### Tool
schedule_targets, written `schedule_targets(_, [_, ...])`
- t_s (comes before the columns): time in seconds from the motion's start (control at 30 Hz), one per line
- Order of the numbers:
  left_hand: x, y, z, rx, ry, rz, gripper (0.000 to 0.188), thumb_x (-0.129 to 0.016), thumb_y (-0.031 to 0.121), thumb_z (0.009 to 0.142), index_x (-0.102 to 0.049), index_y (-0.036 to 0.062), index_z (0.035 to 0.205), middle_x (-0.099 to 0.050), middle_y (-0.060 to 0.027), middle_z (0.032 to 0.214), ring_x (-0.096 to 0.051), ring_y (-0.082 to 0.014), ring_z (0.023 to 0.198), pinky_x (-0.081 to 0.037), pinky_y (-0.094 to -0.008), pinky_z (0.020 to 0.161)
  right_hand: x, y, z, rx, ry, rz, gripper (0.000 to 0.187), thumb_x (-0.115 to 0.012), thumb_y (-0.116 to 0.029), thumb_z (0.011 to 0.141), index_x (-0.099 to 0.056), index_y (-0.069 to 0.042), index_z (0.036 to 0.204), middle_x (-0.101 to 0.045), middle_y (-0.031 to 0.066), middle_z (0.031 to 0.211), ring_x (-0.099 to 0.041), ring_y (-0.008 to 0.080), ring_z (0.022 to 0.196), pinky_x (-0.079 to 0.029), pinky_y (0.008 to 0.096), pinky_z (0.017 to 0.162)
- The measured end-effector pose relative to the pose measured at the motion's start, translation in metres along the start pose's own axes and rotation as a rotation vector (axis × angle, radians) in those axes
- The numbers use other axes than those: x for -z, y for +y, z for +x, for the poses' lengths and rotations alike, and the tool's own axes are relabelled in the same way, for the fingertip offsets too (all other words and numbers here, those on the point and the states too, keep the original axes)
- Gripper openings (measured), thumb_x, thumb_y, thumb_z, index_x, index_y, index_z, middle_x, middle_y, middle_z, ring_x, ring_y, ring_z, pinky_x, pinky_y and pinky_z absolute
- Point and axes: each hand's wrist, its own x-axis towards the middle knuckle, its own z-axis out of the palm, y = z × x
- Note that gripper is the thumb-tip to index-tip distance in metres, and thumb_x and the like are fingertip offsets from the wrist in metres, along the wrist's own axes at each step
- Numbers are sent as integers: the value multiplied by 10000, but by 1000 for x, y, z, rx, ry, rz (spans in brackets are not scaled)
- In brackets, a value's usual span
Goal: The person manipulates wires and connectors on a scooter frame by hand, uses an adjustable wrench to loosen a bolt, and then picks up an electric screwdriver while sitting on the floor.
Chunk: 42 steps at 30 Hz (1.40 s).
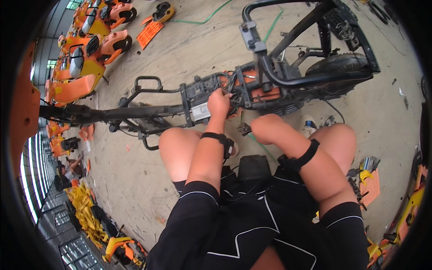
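While your left hand (219,104) bent over dark wires (231,84) at the centre, its grip too hidden to tell, your right hand (266,128), apart from it just right of centre, was closed on a dark tool (244,129). Those wires sat in a stripped scooter frame (153,111) stretching from far left to upper right. Orange-and-yellow scooters (92,71) stood upper left; yellow parts (84,209) lay heaped lower left.

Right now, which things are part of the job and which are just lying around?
In the job:
black frame
dark wires by the left hand
dark object in the right hand, kind unclear

Lying about:
orange panel
green strap
yellow heap
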Motion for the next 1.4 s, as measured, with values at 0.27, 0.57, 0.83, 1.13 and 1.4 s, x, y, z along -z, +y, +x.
schedule_targets(0.27, [10, -16, 18, -167, -122, -106, 279, -817, 258, 765, -727, 62, 943, -734, -147, 899, -711, -323, 836, -550, -418, 747, -4, -5, -1, -81, -19, 59, 251, -621, -73, 790, -745, -56, 1008, -732, 166, 1048, -711, 331, 967, -566, 437, 781])
schedule_targets(0.57, [36, -47, 24, -7, -128, 38, 439, -836, 270, 747, -690, 14, 1073, -728, -190, 999, -710, -299, 943, -542, -385, 822, -13, -13, 0, -62, -56, 14, 277, -641, -57, 762, -760, -61, 1013, -735, 145, 1053, -713, 311, 971, -563, 433, 778])
schedule_targets(0.83, [14, -51, -11, 67, -156, 113, 322, -773, 328, 802, -717, 53, 963, -728, -181, 939, -696, -356, 918, -536, -431, 802, -24, -19, 8, -37, -106, -1, 286, -654, -57, 765, -762, -66, 1031, -734, 133, 1087, -709, 300, 1000, -565, 440, 788])
schedule_targets(1.13, [-2, -38, -16, 23, 66, -38, 296, -729, 319, 848, -767, 52, 969, -738, -180, 897, -719, -337, 865, -547, -417, 796, -27, -32, 16, -8, -149, -6, 326, -706, -81, 754, -760, -92, 1075, -729, 110, 1122, -702, 284, 1026, -560, 427, 805])
schedule_targets(1.4, [-9, -40, -13, -30, 42, -65, 227, -721, 273, 847, -773, 95, 980, -736, -152, 924, -703, -342, 875, -543, -431, 787, -28, -31, 10, -5, -142, 14, 328, -723, -85, 739, -761, -92, 1065, -733, 102, 1106, -704, 279, 1015, -559, 421, 808])
